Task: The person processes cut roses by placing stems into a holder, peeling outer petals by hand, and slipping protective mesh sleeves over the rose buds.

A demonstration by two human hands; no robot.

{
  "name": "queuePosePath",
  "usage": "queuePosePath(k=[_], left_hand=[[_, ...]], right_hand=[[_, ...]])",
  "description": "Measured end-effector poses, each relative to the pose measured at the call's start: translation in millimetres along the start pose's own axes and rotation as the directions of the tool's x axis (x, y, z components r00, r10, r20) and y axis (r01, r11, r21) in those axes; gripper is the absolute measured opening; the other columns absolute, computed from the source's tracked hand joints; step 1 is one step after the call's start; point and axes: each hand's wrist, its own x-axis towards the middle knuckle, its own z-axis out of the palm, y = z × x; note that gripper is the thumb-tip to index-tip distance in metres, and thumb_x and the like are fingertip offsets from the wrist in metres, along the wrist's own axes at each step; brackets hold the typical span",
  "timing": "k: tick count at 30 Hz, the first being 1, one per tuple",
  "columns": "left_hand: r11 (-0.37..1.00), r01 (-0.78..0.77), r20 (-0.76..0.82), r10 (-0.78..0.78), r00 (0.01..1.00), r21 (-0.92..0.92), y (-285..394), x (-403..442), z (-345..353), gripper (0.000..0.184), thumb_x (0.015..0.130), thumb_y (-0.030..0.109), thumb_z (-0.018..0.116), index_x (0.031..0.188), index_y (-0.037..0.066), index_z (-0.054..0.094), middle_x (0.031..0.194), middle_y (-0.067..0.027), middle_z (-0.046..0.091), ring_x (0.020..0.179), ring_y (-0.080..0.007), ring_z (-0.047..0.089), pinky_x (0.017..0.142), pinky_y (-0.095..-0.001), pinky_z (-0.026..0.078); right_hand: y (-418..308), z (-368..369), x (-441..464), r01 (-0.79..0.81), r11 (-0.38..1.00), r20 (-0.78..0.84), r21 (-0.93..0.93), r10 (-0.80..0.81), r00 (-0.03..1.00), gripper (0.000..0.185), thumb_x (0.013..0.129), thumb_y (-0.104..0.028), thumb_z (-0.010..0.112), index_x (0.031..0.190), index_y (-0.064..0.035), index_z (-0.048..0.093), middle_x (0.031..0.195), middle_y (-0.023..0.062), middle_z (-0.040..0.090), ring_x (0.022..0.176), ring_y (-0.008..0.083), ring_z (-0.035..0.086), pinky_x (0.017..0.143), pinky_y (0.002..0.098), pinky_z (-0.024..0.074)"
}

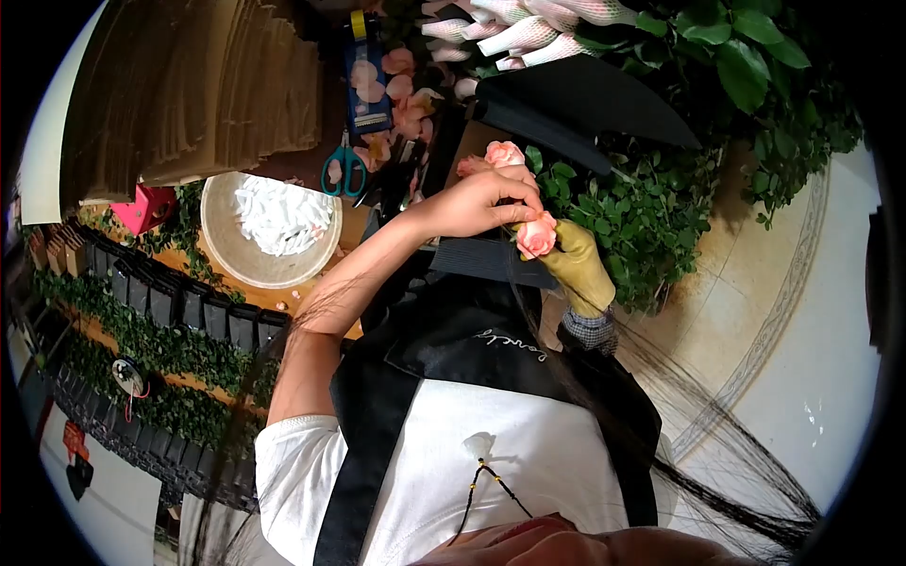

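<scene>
A pink rose (536, 236) is held below its bloom by my right hand (576, 264), which wears a yellow glove and has its fingers closed. My bare left hand (481, 203) is just to the left of and above this bloom, its fingers bent together at the rose's edge. What those fingertips pinch, if anything, is too small to tell. More pink blooms (504, 154) show just beyond my left hand. Green rose leaves (623, 217) spread beyond and right of the gloved hand.
Left of my arm stands a round bowl (215, 236) of white pieces, near teal-handled scissors (353, 174) and loose petals (401, 85). Net-wrapped blooms (528, 28) lie at the top. Stacked brown sheets (189, 85) are upper left; rows of black holders (189, 307) with greenery stand farther left.
</scene>
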Motion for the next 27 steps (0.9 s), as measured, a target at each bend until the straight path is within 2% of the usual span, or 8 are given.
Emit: queuePosePath(k=[8, 11, 13, 15, 17, 22, 24, 27], left_hand=[[0.986, -0.067, 0.028, 0.063, 0.998, 0.154, 9, 8, -8, 0.014, 0.089, 0.013, 0.071, 0.096, 0.001, 0.071, 0.100, -0.0058, 0.063, 0.094, -0.0232, 0.061, 0.087, -0.0324, 0.048], [0.952, -0.084, -0.206, 0.149, 0.967, 0.294, 20, -6, -16, 0.009, 0.090, 0.008, 0.069, 0.094, 0.001, 0.072, 0.096, -0.0107, 0.068, 0.093, -0.0259, 0.066, 0.082, -0.0335, 0.051], [0.976, 0.155, -0.400, -0.082, 0.913, 0.154, 36, -28, -30, 0.008, 0.091, 0.006, 0.067, 0.095, 0.001, 0.072, 0.097, -0.0104, 0.067, 0.092, -0.0262, 0.067, 0.079, -0.0339, 0.052], [0.796, 0.397, -0.618, -0.037, 0.785, 0.457, 37, -55, -40, 0.008, 0.091, 0.007, 0.066, 0.094, 0.002, 0.073, 0.096, -0.0105, 0.067, 0.091, -0.0285, 0.067, 0.077, -0.0350, 0.052], [0.686, 0.516, -0.644, -0.090, 0.760, 0.513, 24, -77, -36, 0.011, 0.091, 0.007, 0.066, 0.099, 0.004, 0.072, 0.096, -0.0129, 0.066, 0.092, -0.0322, 0.066, 0.074, -0.0373, 0.053], [0.338, 0.760, -0.775, -0.121, 0.620, 0.555, -20, -116, -13, 0.042, 0.085, -0.002, 0.061, 0.126, -0.001, 0.057, 0.125, -0.0224, 0.058, 0.093, -0.0382, 0.066, 0.075, -0.0400, 0.056], [0.156, 0.837, -0.814, -0.199, 0.546, 0.524, -19, -128, -9, 0.062, 0.086, -0.003, 0.057, 0.142, -0.011, 0.032, 0.137, -0.0325, 0.046, 0.100, -0.0435, 0.064, 0.084, -0.0419, 0.056], [0.287, 0.865, -0.865, -0.174, 0.470, 0.412, -9, -129, -10, 0.061, 0.088, 0.002, 0.060, 0.142, -0.009, 0.033, 0.139, -0.0299, 0.045, 0.106, -0.0436, 0.061, 0.083, -0.0427, 0.055]], right_hand=[[-24, 5, 11, 0.217, 0.912, 0.125, -0.348, -0.185, 0.975, 0.016, 0.085, 0.001, 0.070, 0.100, -0.0042, 0.072, 0.084, 0.0067, 0.073, 0.076, 0.0154, 0.070, 0.070, 0.0276, 0.0542], [-31, 4, 10, 0.197, 0.911, 0.091, -0.363, -0.176, 0.980, 0.019, 0.086, 0.001, 0.069, 0.104, -0.0037, 0.072, 0.084, 0.0068, 0.073, 0.074, 0.0155, 0.070, 0.070, 0.0273, 0.0545], [-50, 6, 11, 0.144, 0.918, -0.043, -0.370, -0.172, 0.984, 0.022, 0.086, 0.000, 0.069, 0.108, -0.0032, 0.072, 0.084, 0.0069, 0.074, 0.075, 0.0158, 0.071, 0.071, 0.0272, 0.0547], [-49, 0, 21, 0.100, 0.916, -0.110, -0.388, -0.154, 0.982, 0.026, 0.085, -0.002, 0.070, 0.110, -0.0049, 0.073, 0.090, 0.0072, 0.074, 0.082, 0.0162, 0.069, 0.078, 0.0299, 0.0537], [-22, -16, 36, 0.214, 0.612, -0.049, -0.762, -0.383, 0.922, 0.027, 0.084, -0.003, 0.069, 0.111, -0.0067, 0.073, 0.092, 0.0105, 0.075, 0.082, 0.0227, 0.070, 0.076, 0.0336, 0.0542], [7, 3, 69, 0.377, 0.358, 0.259, -0.854, -0.335, 0.906, 0.014, 0.088, -0.024, 0.065, 0.095, -0.0127, 0.068, 0.077, 0.0109, 0.069, 0.073, 0.0320, 0.067, 0.067, 0.0460, 0.0518], [-3, 4, 71, 0.282, 0.424, 0.165, -0.861, -0.291, 0.942, 0.014, 0.088, -0.025, 0.065, 0.094, -0.0123, 0.068, 0.077, 0.0111, 0.069, 0.072, 0.0324, 0.067, 0.065, 0.0466, 0.0518], [-11, 6, 81, 0.144, 0.520, 0.003, -0.842, -0.263, 0.965, 0.016, 0.090, -0.027, 0.063, 0.091, -0.0110, 0.065, 0.074, 0.0116, 0.068, 0.072, 0.0338, 0.067, 0.065, 0.0474, 0.0521]])
